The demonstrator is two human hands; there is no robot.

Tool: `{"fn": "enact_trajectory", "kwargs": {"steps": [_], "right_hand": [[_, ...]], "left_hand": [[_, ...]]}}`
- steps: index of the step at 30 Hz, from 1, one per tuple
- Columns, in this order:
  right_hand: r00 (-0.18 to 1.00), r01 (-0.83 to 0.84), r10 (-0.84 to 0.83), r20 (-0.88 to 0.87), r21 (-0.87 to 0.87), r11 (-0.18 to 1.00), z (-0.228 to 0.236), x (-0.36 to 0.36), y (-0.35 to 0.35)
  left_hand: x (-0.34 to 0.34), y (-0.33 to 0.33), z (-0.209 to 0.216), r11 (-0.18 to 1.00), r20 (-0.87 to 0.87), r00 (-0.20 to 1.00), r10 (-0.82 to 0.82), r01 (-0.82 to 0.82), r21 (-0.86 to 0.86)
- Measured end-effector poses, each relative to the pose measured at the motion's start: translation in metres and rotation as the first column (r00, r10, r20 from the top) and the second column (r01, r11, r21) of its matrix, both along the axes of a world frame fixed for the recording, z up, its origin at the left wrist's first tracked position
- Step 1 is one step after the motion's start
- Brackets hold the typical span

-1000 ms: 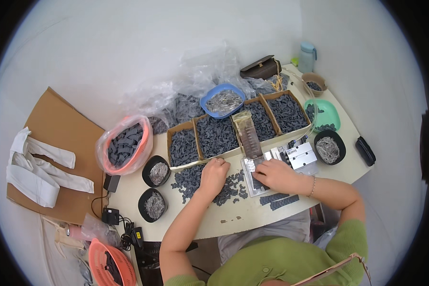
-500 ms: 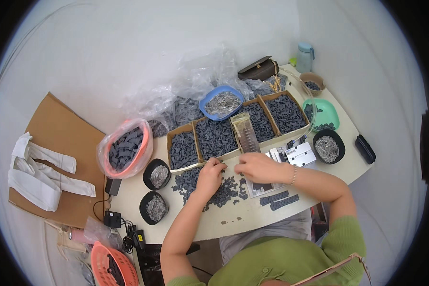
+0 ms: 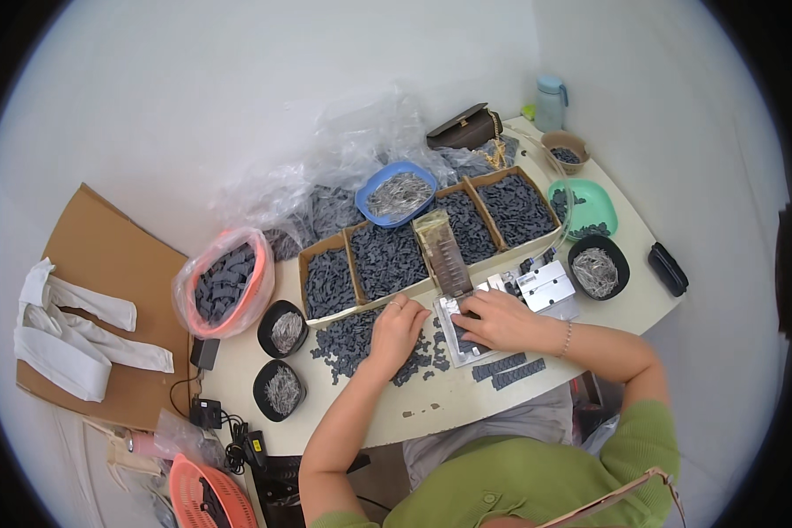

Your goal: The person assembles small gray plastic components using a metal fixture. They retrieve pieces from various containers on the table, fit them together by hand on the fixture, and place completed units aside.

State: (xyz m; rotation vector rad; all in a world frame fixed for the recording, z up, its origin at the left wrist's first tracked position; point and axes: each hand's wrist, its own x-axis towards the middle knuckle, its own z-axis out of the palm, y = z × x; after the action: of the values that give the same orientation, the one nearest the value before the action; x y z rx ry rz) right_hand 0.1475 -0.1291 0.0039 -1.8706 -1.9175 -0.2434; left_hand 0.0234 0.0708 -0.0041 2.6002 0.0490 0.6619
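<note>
My left hand [image 3: 398,334] is half-curled over loose grey pieces [image 3: 343,343] that spread toward nine o'clock, probably for easy reach; I cannot tell whether it pinches one. At its three o'clock, my right hand [image 3: 503,322] bends over the metal fixture [image 3: 450,340], its grip hidden. Grey strips [image 3: 518,374] lie at six o'clock from it, seemingly out of its way.

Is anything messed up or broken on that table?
The cream-coloured tabletop has small brown patches near its front edge, perhaps chipped; they're too small to tell. Small dark-grey parts lie loose beside the divided cardboard box, looking spilled.
</note>
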Motion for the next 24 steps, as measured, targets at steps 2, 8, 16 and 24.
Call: {"fn": "enact_trajectory", "kwargs": {"steps": [2, 8, 16, 24], "right_hand": [[0.998, 0.011, -0.010, 0.063, -0.011, 1.000, 0.003, -0.001, -0.005], [0.989, 0.021, -0.015, 0.149, -0.037, 0.999, 0.008, 0.001, -0.009], [0.990, -0.019, 0.016, 0.142, 0.016, 1.000, -0.001, 0.010, -0.006], [0.885, -0.145, 0.398, -0.241, 0.669, 0.729, 0.111, -0.018, -0.088]], "left_hand": [[0.007, -0.014, -0.001, 0.999, 0.043, 0.999, -0.012, 0.014, -0.050], [0.023, -0.035, -0.005, 0.996, 0.120, 0.993, 0.007, 0.004, -0.093], [0.025, -0.038, -0.009, 0.993, 0.140, 0.990, 0.002, 0.015, -0.115], [0.006, -0.048, -0.009, 0.992, 0.121, 0.991, -0.056, 0.041, 0.123]]}}
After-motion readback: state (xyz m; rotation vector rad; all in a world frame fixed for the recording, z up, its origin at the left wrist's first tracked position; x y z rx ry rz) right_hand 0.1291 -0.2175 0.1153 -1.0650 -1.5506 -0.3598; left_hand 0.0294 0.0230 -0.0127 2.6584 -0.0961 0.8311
